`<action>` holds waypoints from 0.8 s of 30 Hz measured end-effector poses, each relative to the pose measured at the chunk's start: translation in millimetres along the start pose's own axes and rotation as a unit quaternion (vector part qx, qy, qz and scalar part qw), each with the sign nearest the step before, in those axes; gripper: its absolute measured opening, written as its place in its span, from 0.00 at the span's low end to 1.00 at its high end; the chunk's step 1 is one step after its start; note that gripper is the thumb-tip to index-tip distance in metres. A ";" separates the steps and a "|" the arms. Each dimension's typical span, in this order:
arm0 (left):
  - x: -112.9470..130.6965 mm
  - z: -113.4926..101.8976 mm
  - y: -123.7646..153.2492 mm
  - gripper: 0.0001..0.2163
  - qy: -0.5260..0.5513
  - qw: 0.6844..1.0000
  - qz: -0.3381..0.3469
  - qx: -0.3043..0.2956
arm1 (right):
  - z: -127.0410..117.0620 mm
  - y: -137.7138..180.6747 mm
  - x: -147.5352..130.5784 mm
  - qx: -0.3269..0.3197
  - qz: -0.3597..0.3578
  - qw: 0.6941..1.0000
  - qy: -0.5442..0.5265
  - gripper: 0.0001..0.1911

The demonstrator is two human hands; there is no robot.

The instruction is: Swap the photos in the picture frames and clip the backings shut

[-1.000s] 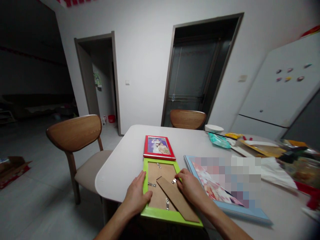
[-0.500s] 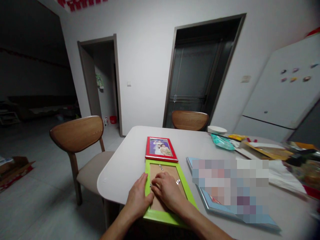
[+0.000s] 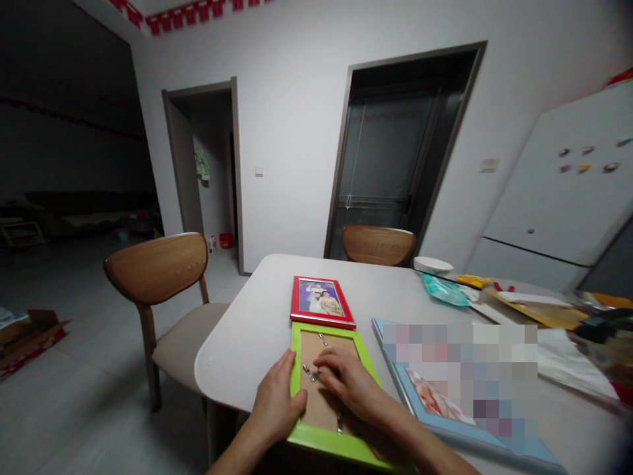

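Note:
A green picture frame [image 3: 326,441] lies face down at the table's near edge, its brown backing board [image 3: 316,409] showing. My left hand [image 3: 277,396] holds its left side, fingers along the outer edge and thumb over the border. Over the board hovers my right hand [image 3: 351,382], fingers bent and apart, with nothing visible in them. Just left of its fingertips is a metal clip [image 3: 308,373], slanting over the board. Another clip [image 3: 323,339] sits at the top and a third clip [image 3: 339,423] at the bottom. My right hand and forearm hide the board's right side.
A red photo frame [image 3: 322,300] touches the green frame's far end. To the right lies a larger light-blue frame [image 3: 413,402], partly blurred out. Farther right are a white bowl [image 3: 433,265], a teal plastic bag [image 3: 445,290] and papers. A wooden chair [image 3: 158,267] stands left.
My right hand has moved right, off the left clip, which now shows slanted over the board. The right-hand clip is now hidden, and the bottom clip has come into view. My left hand stays put.

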State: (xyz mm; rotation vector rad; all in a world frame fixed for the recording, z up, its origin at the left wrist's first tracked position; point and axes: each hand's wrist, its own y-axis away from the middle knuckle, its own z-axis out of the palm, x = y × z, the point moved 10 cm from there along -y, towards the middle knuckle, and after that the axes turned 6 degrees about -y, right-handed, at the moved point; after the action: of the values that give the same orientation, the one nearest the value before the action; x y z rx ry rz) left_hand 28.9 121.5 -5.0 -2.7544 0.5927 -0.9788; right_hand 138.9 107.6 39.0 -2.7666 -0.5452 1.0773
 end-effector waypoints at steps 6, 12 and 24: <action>0.4 -1.9 0.2 0.28 0.003 1.000 -0.007 0.004 | 1.1 40.6 -1.6 -0.157 0.043 0.986 -0.040 0.14; 3.0 -1.4 0.0 0.27 -0.002 1.000 -0.006 -0.004 | 8.2 36.6 3.2 -0.112 0.037 0.992 -0.046 0.07; 3.3 -3.2 0.8 0.27 0.001 1.000 -0.004 0.005 | -19.6 -4.5 30.6 0.054 0.051 0.995 0.063 0.14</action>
State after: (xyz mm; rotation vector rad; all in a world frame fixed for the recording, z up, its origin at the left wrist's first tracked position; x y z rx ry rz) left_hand 28.9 119.3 -0.9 -2.7501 0.5763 -0.9824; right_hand 171.7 123.5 35.3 -2.7690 -0.3229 0.9132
